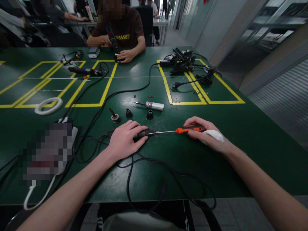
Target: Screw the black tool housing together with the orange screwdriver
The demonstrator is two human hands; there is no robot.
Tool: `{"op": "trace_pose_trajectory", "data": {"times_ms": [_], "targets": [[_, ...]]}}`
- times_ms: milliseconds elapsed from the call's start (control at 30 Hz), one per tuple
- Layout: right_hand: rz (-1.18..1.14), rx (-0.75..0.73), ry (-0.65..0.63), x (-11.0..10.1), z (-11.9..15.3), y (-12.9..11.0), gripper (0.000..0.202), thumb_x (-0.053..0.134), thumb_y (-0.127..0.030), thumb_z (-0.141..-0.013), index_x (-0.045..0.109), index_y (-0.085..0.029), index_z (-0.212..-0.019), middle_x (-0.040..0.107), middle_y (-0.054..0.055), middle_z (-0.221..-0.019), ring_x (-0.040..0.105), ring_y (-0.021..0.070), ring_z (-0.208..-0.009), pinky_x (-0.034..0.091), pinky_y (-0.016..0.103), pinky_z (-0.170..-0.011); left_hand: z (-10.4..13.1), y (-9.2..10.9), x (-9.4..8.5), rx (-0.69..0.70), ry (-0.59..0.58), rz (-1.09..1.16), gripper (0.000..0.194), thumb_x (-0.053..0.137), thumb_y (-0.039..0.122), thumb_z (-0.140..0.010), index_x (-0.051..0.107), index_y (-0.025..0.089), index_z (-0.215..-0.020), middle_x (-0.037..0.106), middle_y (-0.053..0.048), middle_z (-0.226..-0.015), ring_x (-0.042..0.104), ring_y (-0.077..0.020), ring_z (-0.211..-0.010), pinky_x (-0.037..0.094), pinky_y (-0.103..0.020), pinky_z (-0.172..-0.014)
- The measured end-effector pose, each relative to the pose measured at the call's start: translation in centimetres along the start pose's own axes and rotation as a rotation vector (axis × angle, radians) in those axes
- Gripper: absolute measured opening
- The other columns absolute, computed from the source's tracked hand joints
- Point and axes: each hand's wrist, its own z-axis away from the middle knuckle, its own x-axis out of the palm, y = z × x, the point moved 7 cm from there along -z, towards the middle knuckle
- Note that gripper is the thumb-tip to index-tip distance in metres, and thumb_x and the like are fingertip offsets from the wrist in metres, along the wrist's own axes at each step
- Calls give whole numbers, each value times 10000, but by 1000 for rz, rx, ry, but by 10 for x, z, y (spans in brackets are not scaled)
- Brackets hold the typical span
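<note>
My left hand [126,139] is wrapped over a black corded tool handle [142,132] and holds it down on the table; its palm end is hidden under the fingers. My right hand [204,131], with a white patch near the thumb base, grips an orange-handled screwdriver [184,130]. The screwdriver's thin shaft points left and meets the handle's open end; whether the tip is inside or alongside, I cannot tell. Beyond the hands lie a silver cylinder with a thin pointed tip [154,106], two small black collars [129,113] and a metal tube on a round base [115,117].
A pile of black cables and adapters [180,62] lies at the far right within yellow tape lines. At left are a white tape ring [48,106] and a blurred-out device [48,154]. Loose black cord [154,159] loops near me. Across the table, a person [125,29] holds a black tool.
</note>
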Motion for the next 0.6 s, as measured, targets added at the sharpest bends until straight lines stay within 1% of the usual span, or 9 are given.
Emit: {"op": "trace_pose_trajectory", "data": {"times_ms": [67,133,200,233,300,400,500,567,600], "targets": [[-37,8,19,2,0,1,415,748,-594,-824,673,-209,-960,646,28,-741,551,157,-592,438,272,-530,1,0,-1,8,11,19,264,643,325,-969,751,189,-1168,755,-75,-1025,678,-252,-938,573,-383,-782],[-67,20,49,5,0,0,432,678,-635,-873,655,-208,-936,595,4,-647,510,143,-529,416,270,-495,2,-1,-4,8,46,63,268,640,322,-975,746,184,-1178,752,-80,-1031,680,-252,-945,574,-390,-805],[-59,22,72,6,1,-9,448,634,-662,-901,633,-215,-908,532,-25,-556,449,127,-455,373,264,-442,3,-1,-10,-1,104,132,269,633,321,-984,742,188,-1190,747,-85,-1047,683,-248,-958,576,-394,-839],[-51,2,88,4,2,-18,456,620,-676,-908,625,-221,-897,506,-36,-524,429,123,-431,358,263,-424,4,-1,-14,-8,134,172,268,631,319,-988,741,193,-1197,746,-86,-1058,685,-244,-965,576,-393,-856],[-1,-87,155,-5,4,-49,442,661,-670,-894,605,-232,-863,496,-42,-519,417,109,-419,343,256,-408,6,0,-20,-27,189,251,264,637,312,-991,738,205,-1210,742,-86,-1079,688,-235,-978,575,-387,-883],[173,-270,225,-21,7,-113,419,735,-627,-864,606,-229,-864,553,-26,-611,460,90,-458,355,246,-424,9,6,-28,-57,263,350,269,673,300,-978,735,209,-1223,735,-80,-1085,695,-223,-976,573,-371,-894],[410,-429,296,-28,12,-171,412,725,-634,-863,625,-235,-882,633,1,-785,550,109,-641,430,270,-568,13,13,-32,-71,321,415,272,678,308,-980,737,207,-1226,734,-78,-1087,701,-215,-959,574,-366,-891],[514,-474,281,-24,12,-195,383,637,-638,-927,623,-256,-914,651,-20,-859,552,107,-693,447,285,-641,15,16,-34,-73,349,440,272,678,323,-982,741,209,-1221,738,-80,-1089,701,-214,-950,577,-367,-883],[559,-500,302,-23,12,-203,376,584,-633,-961,622,-261,-919,651,-32,-864,544,98,-694,436,285,-647,16,17,-35,-69,363,452,271,681,328,-981,744,210,-1217,742,-80,-1088,702,-214,-944,579,-367,-877]]}}
